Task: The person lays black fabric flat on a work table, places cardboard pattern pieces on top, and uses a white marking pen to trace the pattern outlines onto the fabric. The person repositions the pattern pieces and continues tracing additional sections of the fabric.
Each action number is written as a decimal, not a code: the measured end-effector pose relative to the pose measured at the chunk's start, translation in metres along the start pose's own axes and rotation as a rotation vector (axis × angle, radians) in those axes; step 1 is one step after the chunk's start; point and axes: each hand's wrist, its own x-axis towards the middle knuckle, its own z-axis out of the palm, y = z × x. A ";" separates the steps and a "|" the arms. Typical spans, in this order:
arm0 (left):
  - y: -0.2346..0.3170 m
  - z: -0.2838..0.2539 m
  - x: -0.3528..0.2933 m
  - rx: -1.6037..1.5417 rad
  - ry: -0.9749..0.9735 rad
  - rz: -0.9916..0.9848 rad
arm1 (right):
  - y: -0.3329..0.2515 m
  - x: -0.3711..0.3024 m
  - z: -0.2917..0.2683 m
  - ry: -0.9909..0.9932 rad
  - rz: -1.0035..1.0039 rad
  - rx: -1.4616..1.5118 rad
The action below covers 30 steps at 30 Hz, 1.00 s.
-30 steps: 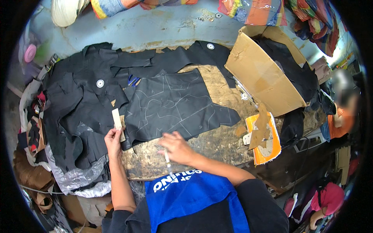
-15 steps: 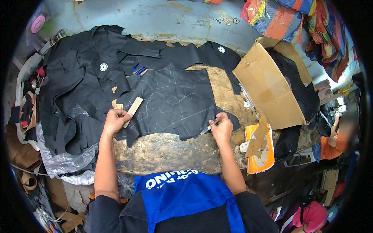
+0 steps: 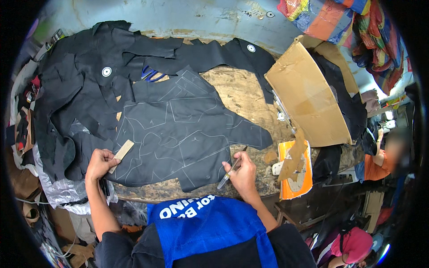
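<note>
A black fabric sheet [image 3: 178, 134] with several white chalk outlines lies flat on the worn wooden table [image 3: 243, 96]. My left hand [image 3: 100, 163] rests at the sheet's lower left edge, holding a small flat tan strip [image 3: 122, 152]. My right hand [image 3: 243, 172] is at the sheet's lower right edge, gripping a thin pen-like marker [image 3: 230, 172] that points up toward the fabric.
More black fabric pieces [image 3: 85, 85] with round white discs are piled at the left and back. A folded cardboard sheet [image 3: 308, 98] stands at the right, with an orange pad and cardboard scraps [image 3: 295, 172] below it. Another person [image 3: 384, 156] sits at the far right.
My right hand went from the sheet's lower middle out to its right edge, then drew back a little toward me. My left hand stayed at the lower left corner and tilted the tan strip.
</note>
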 end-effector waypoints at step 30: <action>0.002 0.011 0.013 0.170 0.349 0.149 | -0.008 0.106 0.054 -0.071 0.018 0.423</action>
